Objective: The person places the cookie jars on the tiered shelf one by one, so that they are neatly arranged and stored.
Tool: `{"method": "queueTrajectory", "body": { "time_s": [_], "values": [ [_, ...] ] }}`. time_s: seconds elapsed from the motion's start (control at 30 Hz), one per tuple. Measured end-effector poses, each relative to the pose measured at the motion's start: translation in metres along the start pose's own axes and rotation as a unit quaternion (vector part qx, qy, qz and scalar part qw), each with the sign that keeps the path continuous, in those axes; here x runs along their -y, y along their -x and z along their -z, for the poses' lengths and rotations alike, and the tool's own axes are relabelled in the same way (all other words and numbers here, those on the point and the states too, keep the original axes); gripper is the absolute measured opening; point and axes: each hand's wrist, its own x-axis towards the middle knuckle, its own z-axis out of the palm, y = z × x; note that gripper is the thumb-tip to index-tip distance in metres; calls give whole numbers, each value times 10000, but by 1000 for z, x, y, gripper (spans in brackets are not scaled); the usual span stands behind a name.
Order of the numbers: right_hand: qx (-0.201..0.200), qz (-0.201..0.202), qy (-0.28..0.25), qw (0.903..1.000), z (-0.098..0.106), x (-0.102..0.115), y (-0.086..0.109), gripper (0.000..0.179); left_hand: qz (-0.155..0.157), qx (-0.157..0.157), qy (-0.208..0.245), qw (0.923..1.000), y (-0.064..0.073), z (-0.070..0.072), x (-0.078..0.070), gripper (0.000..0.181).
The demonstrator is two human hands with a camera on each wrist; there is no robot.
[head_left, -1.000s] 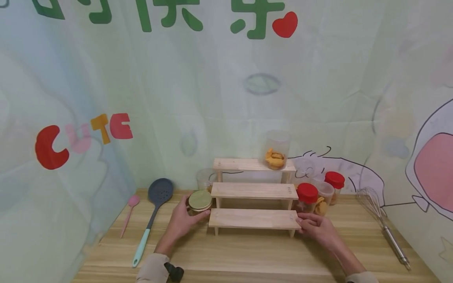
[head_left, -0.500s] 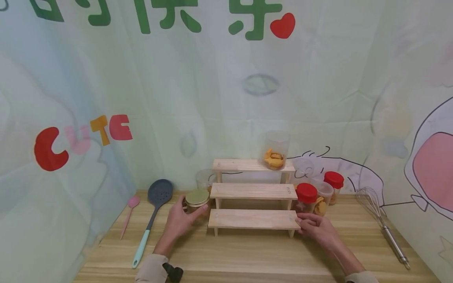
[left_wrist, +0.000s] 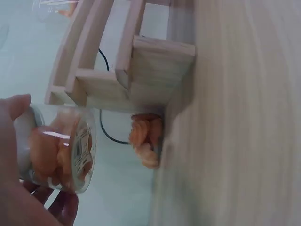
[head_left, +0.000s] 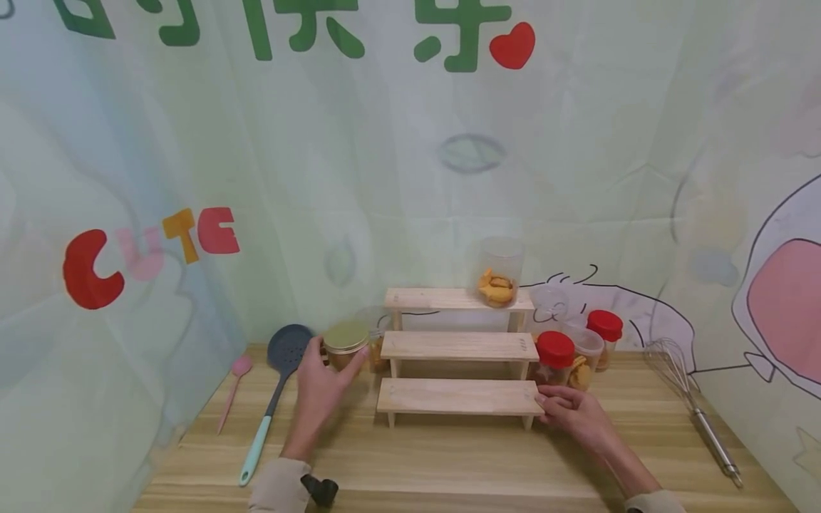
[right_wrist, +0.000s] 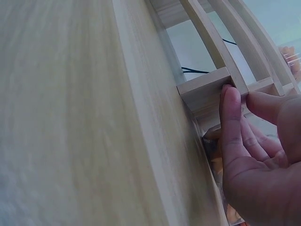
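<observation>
A clear jar with a gold-green lid (head_left: pixel 346 338) is held by my left hand (head_left: pixel 318 385), thumb and fingers round its sides. In the left wrist view orange-brown snacks and a label show through the raised bottom of this jar (left_wrist: pixel 61 146), which is clear of the table. To its right stands a three-tier wooden display rack (head_left: pixel 458 395). My right hand (head_left: pixel 574 419) pinches the right end of its lowest board; in the right wrist view, the thumb and index finger (right_wrist: pixel 230 113) meet at the board's corner.
A clear jar of snacks (head_left: pixel 497 288) stands on the top tier. Behind my left hand is another clear jar (head_left: pixel 378 350). Right of the rack are red-lidded jars (head_left: pixel 555 349) and a clear tub (head_left: pixel 586 349). A skimmer (head_left: pixel 276 392), pink spoon (head_left: pixel 234 385) and whisk (head_left: pixel 702 420) lie outward.
My left hand has moved the lidded jar left and up, away from the rack's side, uncovering more of the jar behind. The right hand has stayed at the lowest board's end.
</observation>
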Motion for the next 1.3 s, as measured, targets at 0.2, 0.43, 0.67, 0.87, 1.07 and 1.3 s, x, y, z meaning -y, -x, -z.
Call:
{"method": "queueTrajectory", "body": {
  "time_s": [0.2,0.43,0.67,0.87,1.07,1.3],
  "values": [
    [-66,-13,-32,10000,-2,0,0,58,-696,-768,120,9945,-3,-8,-31,85],
    [-142,-81,38,9999,-3,0,-2,58,-980,-868,534,9900,-4,-32,-68,82],
    [-174,-87,186,9996,-3,-2,-3,58,-1043,-505,592,9915,-7,-69,-99,89],
    [-230,-58,201,9995,-2,-3,-2,57,-984,-352,520,9932,-25,-90,-123,92],
    [-70,-37,121,9999,-2,-4,-2,59,-713,-326,469,9958,-40,-110,-135,93],
    [-34,8,151,9999,1,-3,-3,60,-691,-5,413,9968,-50,-131,-138,93]
  ]
}}
